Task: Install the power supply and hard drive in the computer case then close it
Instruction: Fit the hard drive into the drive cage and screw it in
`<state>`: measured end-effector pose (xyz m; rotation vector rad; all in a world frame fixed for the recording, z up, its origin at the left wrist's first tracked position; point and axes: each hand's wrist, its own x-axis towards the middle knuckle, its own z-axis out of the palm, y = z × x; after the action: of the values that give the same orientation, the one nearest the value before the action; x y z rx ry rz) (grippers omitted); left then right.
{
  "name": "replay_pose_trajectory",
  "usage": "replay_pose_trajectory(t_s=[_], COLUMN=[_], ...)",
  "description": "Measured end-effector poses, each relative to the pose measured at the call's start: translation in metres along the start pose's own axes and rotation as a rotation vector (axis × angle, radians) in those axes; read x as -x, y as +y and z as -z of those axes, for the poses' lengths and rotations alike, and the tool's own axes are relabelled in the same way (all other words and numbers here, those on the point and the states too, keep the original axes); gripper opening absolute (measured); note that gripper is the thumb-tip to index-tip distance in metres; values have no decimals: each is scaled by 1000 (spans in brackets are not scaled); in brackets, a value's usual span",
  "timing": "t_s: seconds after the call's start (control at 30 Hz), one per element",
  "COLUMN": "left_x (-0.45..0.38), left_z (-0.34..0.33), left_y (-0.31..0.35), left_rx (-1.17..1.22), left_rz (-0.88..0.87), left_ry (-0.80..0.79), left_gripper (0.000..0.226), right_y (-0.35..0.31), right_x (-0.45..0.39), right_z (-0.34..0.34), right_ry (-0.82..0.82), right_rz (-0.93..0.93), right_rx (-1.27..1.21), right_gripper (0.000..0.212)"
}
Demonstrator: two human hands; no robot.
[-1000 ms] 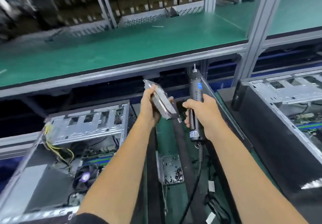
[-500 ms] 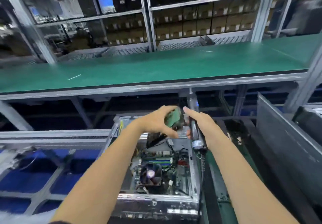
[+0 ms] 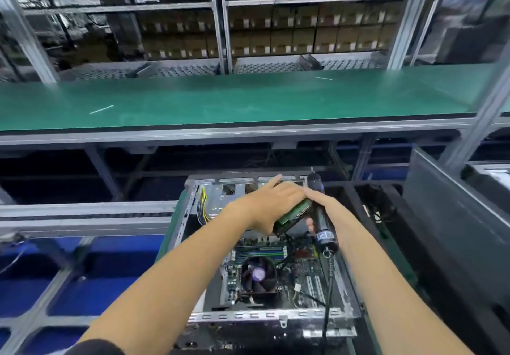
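While my left hand (image 3: 271, 205) grips the hard drive (image 3: 294, 213) over the open computer case (image 3: 276, 316) at twelve o'clock, my right hand (image 3: 321, 208) clasps the screwdriver (image 3: 321, 216); mounting, closing remain.

Two bare hands over the work: the left hand (image 3: 271, 205) and the right hand (image 3: 321, 202). One green-boarded hard drive (image 3: 294, 212) between them. One dark, cylindrical electric screwdriver (image 3: 321, 216), on the right. One open silver metal computer case (image 3: 265, 317), near centre, and inside it one round black cooling fan (image 3: 259, 275) and one bundle of yellow and black cables (image 3: 202, 205) on the far left. One long green-topped shelf (image 3: 248, 100) runs across beyond.
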<state>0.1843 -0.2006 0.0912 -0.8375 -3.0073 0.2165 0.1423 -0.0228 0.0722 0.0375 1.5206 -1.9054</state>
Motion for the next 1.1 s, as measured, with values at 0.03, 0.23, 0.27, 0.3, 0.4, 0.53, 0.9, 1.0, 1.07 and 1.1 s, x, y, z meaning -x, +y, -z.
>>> replay_pose_trajectory(t_s=[0.03,0.23,0.27,0.3,0.4,0.53,0.9,1.0,1.07,1.1], left_x=[-3,-17,-18,-16,-3,5,9,32,36,35], left_z=[-1,-12,-13,-14,-18,-34,-43,-50,-52,-53], left_y=[1,4,2,0,-11,-9,8,4,5,7], left_rx=[-22,11,26,66,468,1199,2013,2067,2019,1963], left_rz=[-22,-75,-53,-11,331,1199,1091,1020,959,926], left_ry=[36,61,71,101,353,638,282,138,-27,-111], left_gripper=[94,110,113,111,79,11,15,20,23,20], right_y=[0,1,0,-1,-2,-3,-8,-15,-14,-13], right_x=[-1,-2,-2,-3,-4,-9,-19,-23,-26,-28], right_z=[4,22,24,25,26,22,23,30,29,28], right_ry=[-16,16,25,34,53,34,-43,-9,15,28], right_rz=[-8,-30,-38,-46,-53,-19,65,60,50,42], right_rx=[-13,45,33,24,-25,-85,76,65,71,66], right_gripper=[29,38,32,26,16,14,28,25,31,33])
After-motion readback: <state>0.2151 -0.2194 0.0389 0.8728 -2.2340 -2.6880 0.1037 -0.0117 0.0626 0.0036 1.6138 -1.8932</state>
